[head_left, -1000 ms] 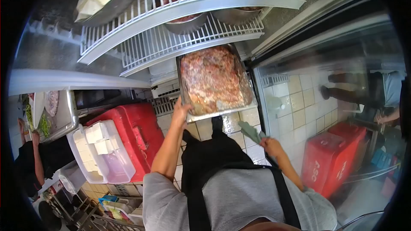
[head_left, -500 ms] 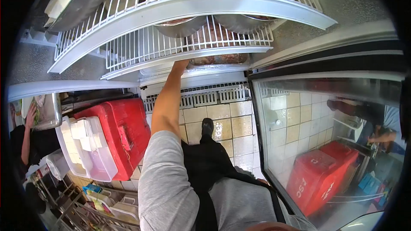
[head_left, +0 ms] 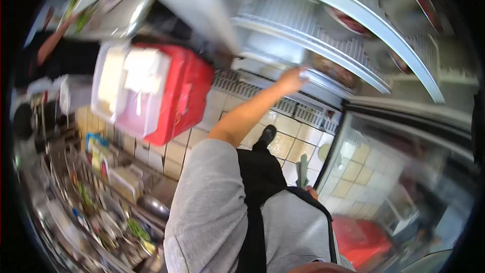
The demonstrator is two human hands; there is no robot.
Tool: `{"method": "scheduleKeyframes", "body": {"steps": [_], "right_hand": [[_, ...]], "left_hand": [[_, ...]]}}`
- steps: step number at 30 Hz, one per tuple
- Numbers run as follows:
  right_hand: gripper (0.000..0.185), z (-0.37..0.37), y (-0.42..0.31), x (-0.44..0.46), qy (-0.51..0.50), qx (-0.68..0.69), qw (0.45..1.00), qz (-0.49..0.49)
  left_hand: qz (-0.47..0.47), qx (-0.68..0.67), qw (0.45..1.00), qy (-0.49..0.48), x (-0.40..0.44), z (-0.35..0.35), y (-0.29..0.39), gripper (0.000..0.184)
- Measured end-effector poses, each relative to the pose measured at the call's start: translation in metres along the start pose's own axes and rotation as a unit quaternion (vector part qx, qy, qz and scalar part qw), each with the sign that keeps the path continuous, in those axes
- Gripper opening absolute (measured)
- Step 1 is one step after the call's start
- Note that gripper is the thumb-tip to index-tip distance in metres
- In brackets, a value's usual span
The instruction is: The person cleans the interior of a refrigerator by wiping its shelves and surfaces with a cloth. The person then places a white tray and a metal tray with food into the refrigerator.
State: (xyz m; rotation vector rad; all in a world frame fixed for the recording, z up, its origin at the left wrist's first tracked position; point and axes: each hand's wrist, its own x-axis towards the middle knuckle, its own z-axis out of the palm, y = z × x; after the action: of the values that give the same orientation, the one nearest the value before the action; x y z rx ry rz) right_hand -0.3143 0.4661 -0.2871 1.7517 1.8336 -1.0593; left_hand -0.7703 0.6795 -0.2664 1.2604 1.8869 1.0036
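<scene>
My left hand (head_left: 292,80), blurred, reaches into the bottom of an open fridge. Its fingers are closed at the near left corner of a metal tray (head_left: 328,80) with meat on it; the fingertips are hard to make out. Low at my right side, my right hand (head_left: 313,192) shows only in part. From it sticks up a long, flat greenish-grey thing (head_left: 302,171), perhaps a folded cloth. Above the tray are white wire shelves (head_left: 323,38) with metal bowls (head_left: 348,23) of meat.
The glass fridge door (head_left: 374,156) stands open at my right. A red bin (head_left: 184,91) with a plastic tub (head_left: 108,106) on top is at my left. Beyond it are a cluttered rack (head_left: 108,192) and another person's arm (head_left: 53,45). Underfoot is a tiled floor (head_left: 293,146).
My view has swung, so the fridge now lies farther right. My left hand, earlier hidden under the shelf, now shows at the tray's corner. The greenish-grey thing has come into sight.
</scene>
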Motion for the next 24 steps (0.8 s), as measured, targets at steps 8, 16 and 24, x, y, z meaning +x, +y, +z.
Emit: {"method": "scheduleKeyframes", "body": {"steps": [8,16,24], "right_hand": [[0.032,-0.012,-0.198,0.011,0.079,0.052,0.975,-0.203],[0.025,0.002,-0.424,-0.008,0.114,0.134,0.900,-0.400],[0.010,-0.069,-0.700,-0.105,-0.057,0.330,0.743,-0.580]], "left_hand": [[-0.188,0.104,0.955,-0.205,-0.342,-0.139,-0.115,0.044],[-0.432,0.078,0.890,0.121,-0.594,-0.274,-0.176,0.036],[-0.391,-0.121,0.873,0.265,-0.578,-0.316,-0.199,0.042]]}}
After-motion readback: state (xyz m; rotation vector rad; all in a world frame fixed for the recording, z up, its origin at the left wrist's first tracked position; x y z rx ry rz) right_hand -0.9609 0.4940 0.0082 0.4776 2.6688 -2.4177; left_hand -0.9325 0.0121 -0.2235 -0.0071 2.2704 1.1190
